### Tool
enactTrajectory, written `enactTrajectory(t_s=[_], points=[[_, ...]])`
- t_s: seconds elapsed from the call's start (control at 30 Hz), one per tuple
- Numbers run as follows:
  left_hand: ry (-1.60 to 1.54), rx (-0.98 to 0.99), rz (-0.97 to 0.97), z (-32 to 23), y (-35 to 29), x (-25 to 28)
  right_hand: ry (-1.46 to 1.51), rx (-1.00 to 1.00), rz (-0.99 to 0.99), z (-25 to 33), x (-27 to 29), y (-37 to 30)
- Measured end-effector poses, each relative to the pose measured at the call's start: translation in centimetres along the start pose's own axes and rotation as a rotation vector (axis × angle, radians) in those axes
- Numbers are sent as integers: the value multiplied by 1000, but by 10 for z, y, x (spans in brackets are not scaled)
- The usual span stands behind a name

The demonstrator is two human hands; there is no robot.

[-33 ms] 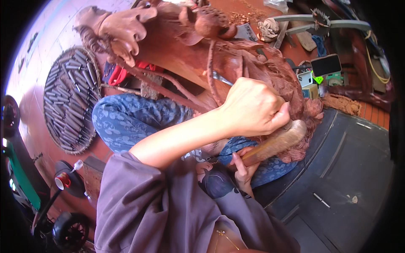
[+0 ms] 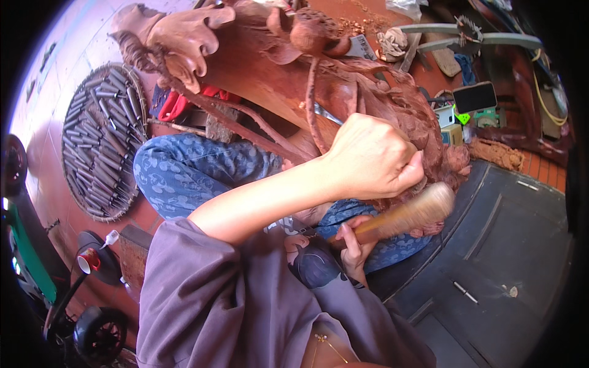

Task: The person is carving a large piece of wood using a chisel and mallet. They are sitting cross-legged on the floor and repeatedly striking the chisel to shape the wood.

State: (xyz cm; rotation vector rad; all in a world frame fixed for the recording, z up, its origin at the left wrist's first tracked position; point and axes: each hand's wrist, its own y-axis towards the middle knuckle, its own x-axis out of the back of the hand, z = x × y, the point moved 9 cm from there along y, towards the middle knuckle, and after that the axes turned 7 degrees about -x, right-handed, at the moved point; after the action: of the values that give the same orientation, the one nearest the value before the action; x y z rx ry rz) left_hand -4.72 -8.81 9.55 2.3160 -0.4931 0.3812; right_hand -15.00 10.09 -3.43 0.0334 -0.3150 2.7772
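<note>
Left hand [image 2: 374, 156] clenched on a metal tool [image 2: 329, 115] pointing forward-left, carved wood [image 2: 392, 101] beyond; right hand [image 2: 356, 250] wrapped round a mallet [image 2: 402, 219], its long axis slanting forward-right, head near the left hand

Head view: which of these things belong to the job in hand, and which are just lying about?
In the job:
- wooden mallet, in the right hand
- metal tool, seemingly gripped in the left hand
- carved reddish wood

Seemingly just lying about:
- dark rods, perhaps spare tools
- red cup
- dark-screened device
</note>
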Motion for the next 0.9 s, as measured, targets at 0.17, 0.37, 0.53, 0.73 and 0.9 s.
enactTrajectory(t_s=[0.17, 0.37, 0.53, 0.73, 0.9], points=[[-47, 2, -20, 2, -3, 1, -87, 17, 47, -1, -10, 5], [-44, 4, 1, 3, -3, 2, 117, 48, -36, -1, -4, 1], [-42, 13, -5, 7, -4, 2, 106, -14, -47, 3, -4, 1], [-21, 27, 17, 9, -5, 6, -191, -116, 29, 5, -4, 5], [-5, 23, 27, 5, -5, 9, -2, -18, -12, 0, -7, 4]])
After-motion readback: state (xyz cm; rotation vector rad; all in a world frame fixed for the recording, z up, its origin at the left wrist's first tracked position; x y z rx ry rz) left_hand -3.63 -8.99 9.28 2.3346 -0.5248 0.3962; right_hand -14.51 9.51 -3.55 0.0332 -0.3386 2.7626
